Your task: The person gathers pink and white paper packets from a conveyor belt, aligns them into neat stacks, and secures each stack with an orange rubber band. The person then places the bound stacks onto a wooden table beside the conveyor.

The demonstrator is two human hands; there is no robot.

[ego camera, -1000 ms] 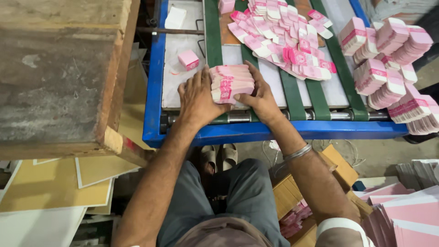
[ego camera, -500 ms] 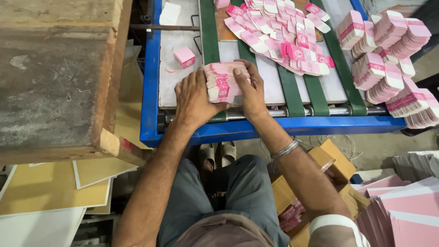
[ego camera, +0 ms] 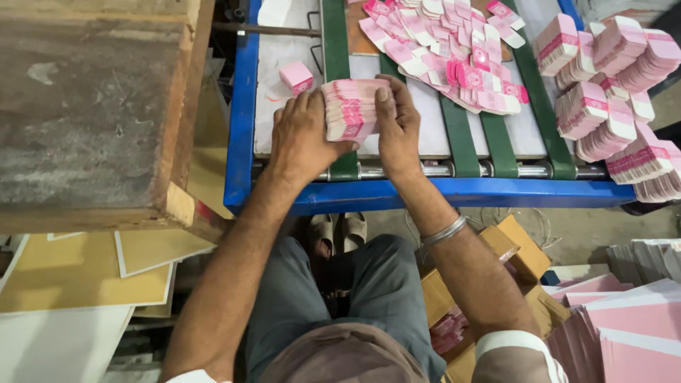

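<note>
Nearest, below the lap: an open brown carton [ego camera: 521,259] on the floor under the right forearm, some pink pieces inside, within easy drop of the hands; pink sheets [ego camera: 624,333] piled at its right, yellow boards [ego camera: 78,280] flat at the left. Then the blue near edge of the conveyor table [ego camera: 461,193], steel roller just behind it, green belts [ego camera: 496,138] running away from it. On that near edge, between the two left belts, the stack of pink folded cartons [ego camera: 351,108], stood on edge and pressed from both sides: left hand [ego camera: 303,138] flat against its left face, fingers curled over the top; right hand [ego camera: 399,124] against its right face, thumb on top, fingers closed round it, both squeezing so the loose pieces stay squared and upright instead of fanning out. Just left of the left hand, one small pink box [ego camera: 296,76] alone on the bare plate. Farther along the belts, a shingled spread of flat pink cartons [ego camera: 447,53], overlapped as delivered. At the far right edge, banded pink bundles [ego camera: 610,92] leaning on one another in rows, set aside clear of the belts.
</note>
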